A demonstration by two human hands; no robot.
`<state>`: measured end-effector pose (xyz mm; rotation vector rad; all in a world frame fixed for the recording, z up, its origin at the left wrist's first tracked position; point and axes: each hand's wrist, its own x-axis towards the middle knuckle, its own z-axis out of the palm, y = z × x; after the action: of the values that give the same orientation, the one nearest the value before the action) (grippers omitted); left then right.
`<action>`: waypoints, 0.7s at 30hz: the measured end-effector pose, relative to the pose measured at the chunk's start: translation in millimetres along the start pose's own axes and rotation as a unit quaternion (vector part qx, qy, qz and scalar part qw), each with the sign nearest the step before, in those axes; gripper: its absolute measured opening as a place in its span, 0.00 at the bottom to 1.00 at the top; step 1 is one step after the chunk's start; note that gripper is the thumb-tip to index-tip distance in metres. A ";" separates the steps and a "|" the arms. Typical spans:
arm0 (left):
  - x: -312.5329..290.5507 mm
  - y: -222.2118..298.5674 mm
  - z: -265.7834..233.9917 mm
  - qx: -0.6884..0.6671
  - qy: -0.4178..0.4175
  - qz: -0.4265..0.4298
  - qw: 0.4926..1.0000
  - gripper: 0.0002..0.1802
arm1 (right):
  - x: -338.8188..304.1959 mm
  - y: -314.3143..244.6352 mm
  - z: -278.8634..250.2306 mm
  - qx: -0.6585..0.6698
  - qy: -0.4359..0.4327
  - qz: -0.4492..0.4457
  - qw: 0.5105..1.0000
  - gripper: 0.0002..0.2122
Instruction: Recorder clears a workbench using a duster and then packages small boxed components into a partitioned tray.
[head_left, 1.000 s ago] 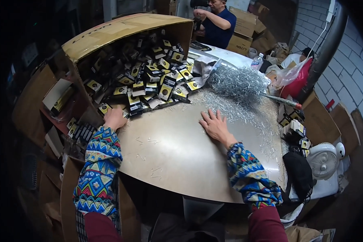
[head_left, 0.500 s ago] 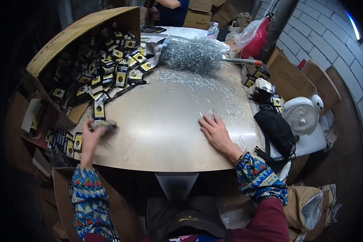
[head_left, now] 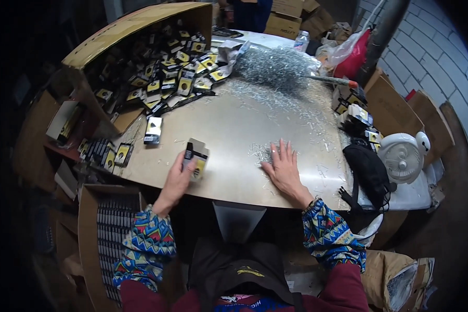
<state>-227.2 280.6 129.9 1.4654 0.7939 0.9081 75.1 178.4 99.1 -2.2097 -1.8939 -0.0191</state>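
My left hand (head_left: 177, 182) grips a small black-and-yellow box (head_left: 198, 158), held tilted over the near edge of the table (head_left: 213, 125); its upper end looks like bare cardboard, perhaps an open flap. My right hand (head_left: 284, 171) lies flat on the tabletop, fingers spread, holding nothing. Against its thumb and fingertips sits a little heap of thin metal pins (head_left: 261, 153). Another small box (head_left: 153, 130) lies alone on the table, left of centre. Farther back rises a big mound of the same silvery pins (head_left: 270, 67), with loose ones scattered toward me.
A large tipped carton (head_left: 80, 78) spills many small boxes at the left. More boxes stand in a row (head_left: 105, 155) at the left edge. A black pouch (head_left: 366, 169) and a white fan (head_left: 402, 158) sit at the right. Below left, an open carton (head_left: 86, 223) holds packed rows.
My left hand has brought its box from the left edge toward the middle. My right hand has pulled pins into a small heap. The view has shifted left.
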 end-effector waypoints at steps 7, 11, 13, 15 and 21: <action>-96.5 -19.2 -9.1 -0.221 0.049 -0.165 0.960 0.15 | -10.9 4.5 0.5 0.316 0.029 -0.046 0.947 0.21; -150.8 -81.5 -5.0 -0.221 0.082 -0.239 0.942 0.14 | 0.7 -11.1 14.7 0.232 0.083 -0.022 0.969 0.22; -169.5 -112.0 7.6 -0.163 0.050 -0.328 0.929 0.15 | 1.9 -39.1 19.0 0.113 0.053 -0.068 0.990 0.23; -178.4 -119.0 28.8 -0.039 -0.014 -0.353 0.935 0.15 | -4.6 -63.6 30.6 0.082 0.031 -0.104 0.991 0.22; -203.8 -139.7 62.3 -0.092 -0.075 -0.375 0.920 0.08 | -64.3 -120.9 49.7 0.088 0.046 -0.083 0.992 0.23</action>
<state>-263.5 84.8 -29.1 0.9245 1.0185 0.2686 -60.4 141.5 60.4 -1.9005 -1.9438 0.0184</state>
